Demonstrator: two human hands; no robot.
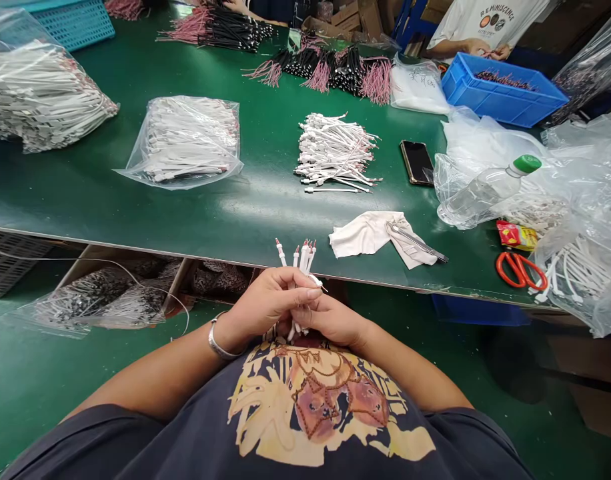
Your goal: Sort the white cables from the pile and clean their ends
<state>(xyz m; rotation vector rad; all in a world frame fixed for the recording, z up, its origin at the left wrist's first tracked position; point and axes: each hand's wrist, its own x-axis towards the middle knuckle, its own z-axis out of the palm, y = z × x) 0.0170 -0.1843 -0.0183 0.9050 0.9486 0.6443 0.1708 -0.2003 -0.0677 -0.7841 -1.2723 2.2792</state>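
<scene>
A small bundle of white cables (299, 261) stands nearly upright between the hands, just in front of the bench edge and above the chest. Its top ends fan out a little, each with a white plug and a red tip. One thin strand juts out to the right, and the lower ends show beneath the hands, mostly hidden.

The left hand (270, 300) and right hand (330, 320) are together and clamped around the bundle, the left fingers (305, 293) lying across the top of the right hand. Both forearms angle inward from the sides, and a metal bangle (221, 345) circles the left wrist. The hands sit just above a dark printed T-shirt (305, 407).

On the green bench (265, 220) ahead lie a loose pile of white cables (335, 150) and a plastic bag of cables (185, 143). Nearer the hands is a white cloth (365, 235) with a slim metal tool (415, 241) on it. To the right are a phone (416, 162), a plastic bottle (485, 193) and orange scissors (520, 270). Across the bench, a co-worker's hands (485, 48) are beside a blue crate (500, 90).
</scene>
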